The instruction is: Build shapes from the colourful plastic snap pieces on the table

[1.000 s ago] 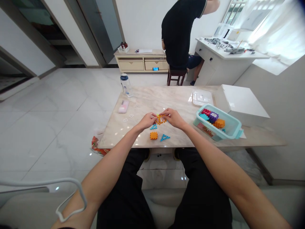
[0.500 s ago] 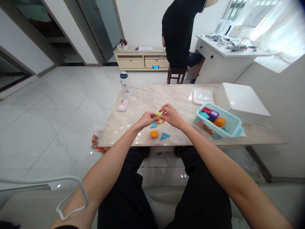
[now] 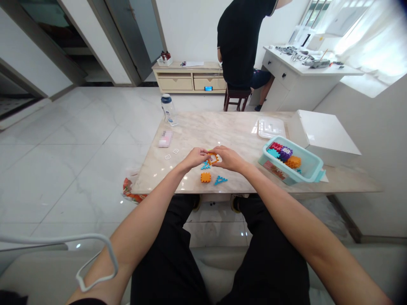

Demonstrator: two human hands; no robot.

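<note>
My left hand (image 3: 193, 158) and my right hand (image 3: 228, 157) meet over the marble table (image 3: 197, 131), both pinching a small orange toothed block piece (image 3: 213, 158) between their fingertips. Just below the hands lie a blue triangle piece (image 3: 205, 166), an orange square piece (image 3: 205, 177) and another blue triangle piece (image 3: 220, 180). To the right stands a teal plastic bin (image 3: 310, 167) holding red, purple, orange and blue block pieces (image 3: 284, 154).
A clear lid (image 3: 271, 127) and a white box (image 3: 322, 135) sit at the table's right. A water bottle (image 3: 168, 110) and a pink packet (image 3: 165, 139) are at the left. A person in black (image 3: 243, 38) sits on a stool by a white desk (image 3: 297, 78) behind.
The hands have drawn closer together and slightly nearer to me, and the held cluster now shows mainly as one orange piece. The green and red bits seen half a second ago are hidden.
</note>
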